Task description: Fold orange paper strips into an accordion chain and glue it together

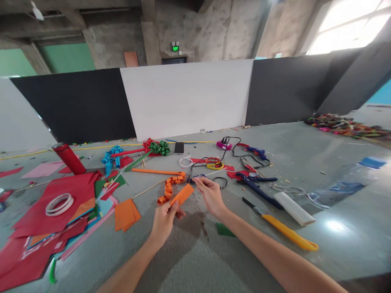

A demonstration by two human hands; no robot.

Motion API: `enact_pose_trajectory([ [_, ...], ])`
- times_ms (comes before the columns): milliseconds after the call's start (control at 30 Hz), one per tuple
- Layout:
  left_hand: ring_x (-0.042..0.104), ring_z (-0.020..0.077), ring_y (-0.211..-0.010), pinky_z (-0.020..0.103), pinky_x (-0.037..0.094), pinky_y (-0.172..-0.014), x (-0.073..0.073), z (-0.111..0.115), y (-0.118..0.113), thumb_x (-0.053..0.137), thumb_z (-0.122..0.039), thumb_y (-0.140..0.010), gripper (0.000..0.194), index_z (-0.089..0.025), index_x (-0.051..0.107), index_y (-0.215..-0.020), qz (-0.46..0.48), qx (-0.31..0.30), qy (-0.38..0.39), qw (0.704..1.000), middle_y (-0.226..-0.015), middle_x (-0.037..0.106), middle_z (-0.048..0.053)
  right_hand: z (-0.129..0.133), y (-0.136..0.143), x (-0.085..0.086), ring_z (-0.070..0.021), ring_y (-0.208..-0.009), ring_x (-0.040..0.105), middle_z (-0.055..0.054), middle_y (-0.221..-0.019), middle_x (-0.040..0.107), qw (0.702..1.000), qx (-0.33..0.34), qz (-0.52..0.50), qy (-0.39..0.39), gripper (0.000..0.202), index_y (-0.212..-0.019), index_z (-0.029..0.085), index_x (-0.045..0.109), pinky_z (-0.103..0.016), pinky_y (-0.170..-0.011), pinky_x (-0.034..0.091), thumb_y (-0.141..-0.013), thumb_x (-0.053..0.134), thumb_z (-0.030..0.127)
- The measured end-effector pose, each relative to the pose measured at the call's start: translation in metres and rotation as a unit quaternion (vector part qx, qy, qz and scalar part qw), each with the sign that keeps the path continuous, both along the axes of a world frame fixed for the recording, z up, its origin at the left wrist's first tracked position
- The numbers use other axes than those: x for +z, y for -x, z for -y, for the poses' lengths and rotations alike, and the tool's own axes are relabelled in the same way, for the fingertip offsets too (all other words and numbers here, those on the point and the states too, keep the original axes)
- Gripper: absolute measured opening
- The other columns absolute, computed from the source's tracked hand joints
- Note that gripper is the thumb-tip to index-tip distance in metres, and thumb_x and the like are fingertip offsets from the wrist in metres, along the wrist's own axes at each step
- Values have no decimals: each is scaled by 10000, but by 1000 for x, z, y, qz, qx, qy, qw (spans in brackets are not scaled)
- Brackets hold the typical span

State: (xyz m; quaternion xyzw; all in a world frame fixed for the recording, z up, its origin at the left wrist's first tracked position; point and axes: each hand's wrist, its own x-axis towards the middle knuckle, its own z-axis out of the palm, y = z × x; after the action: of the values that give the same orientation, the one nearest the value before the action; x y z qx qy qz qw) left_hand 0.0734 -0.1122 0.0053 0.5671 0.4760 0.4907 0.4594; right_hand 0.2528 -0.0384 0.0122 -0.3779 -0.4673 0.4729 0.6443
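Note:
In the middle of the head view, my left hand (165,221) is closed around one end of a small orange paper strip (183,194), which slants up to the right. My right hand (210,195) is pinched just beyond the strip's far end; anything between its fingertips is too small to make out. Behind my left hand lies a curled orange paper chain (168,189), joined to a straight orange stick (152,171). A small stack of orange paper pieces (126,215) rests on the floor to the left of my hand.
Red paper sheets (39,252) with a white tape roll (59,204) lie left, near a red flask (69,159). Paper flowers (159,147) and a phone (179,148) lie farther back. Right are a yellow-handled knife (288,232), a white tube (295,208) and a plastic bottle (345,183).

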Motion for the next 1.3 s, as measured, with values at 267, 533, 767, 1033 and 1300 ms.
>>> enact_pose_trajectory([
  [267, 649, 179, -585, 263, 500, -614, 0, 1, 0, 510, -584, -893, 527, -124, 685, -705, -6, -12, -5, 1000, -683, 739, 108, 10, 8, 2, -124, -608, 432, -1, -675, 580, 992, 96, 82, -4, 361, -776, 168, 718, -257, -574, 320, -768, 726, 528],
  [533, 648, 189, -577, 284, 517, -618, 3, 3, -2, 486, -603, -899, 557, -124, 712, -728, 29, -8, 9, 1000, -660, 735, 91, 15, 10, 4, -135, -636, 448, 4, -643, 540, 993, 67, 92, -30, 363, -641, 174, 629, -265, -615, 352, -778, 723, 497],
  [767, 643, 194, -600, 288, 500, -642, 1, 0, 3, 469, -568, -923, 553, -134, 724, -694, 14, 10, -6, 1000, -647, 715, 78, 16, 10, 3, -140, -649, 431, 0, -653, 503, 992, 63, 103, -47, 382, -630, 178, 607, -265, -608, 345, -790, 705, 511],
  [1033, 628, 176, -641, 249, 470, -648, 14, -5, 16, 575, -497, -878, 375, -147, 700, -828, -6, 79, -49, 996, -647, 670, 27, 16, 11, 0, -119, -596, 367, 24, -629, 451, 983, 108, 141, -55, 410, -656, 176, 586, -259, -568, 281, -827, 654, 543],
  [1300, 638, 180, -640, 240, 456, -634, 12, -4, 17, 595, -497, -871, 365, -150, 695, -823, -30, 64, -30, 997, -638, 676, 23, 21, 9, 2, -169, -754, 547, -33, -818, 604, 947, 155, 247, -131, 249, -876, 194, 708, -276, -695, 410, -878, 641, 434],
])
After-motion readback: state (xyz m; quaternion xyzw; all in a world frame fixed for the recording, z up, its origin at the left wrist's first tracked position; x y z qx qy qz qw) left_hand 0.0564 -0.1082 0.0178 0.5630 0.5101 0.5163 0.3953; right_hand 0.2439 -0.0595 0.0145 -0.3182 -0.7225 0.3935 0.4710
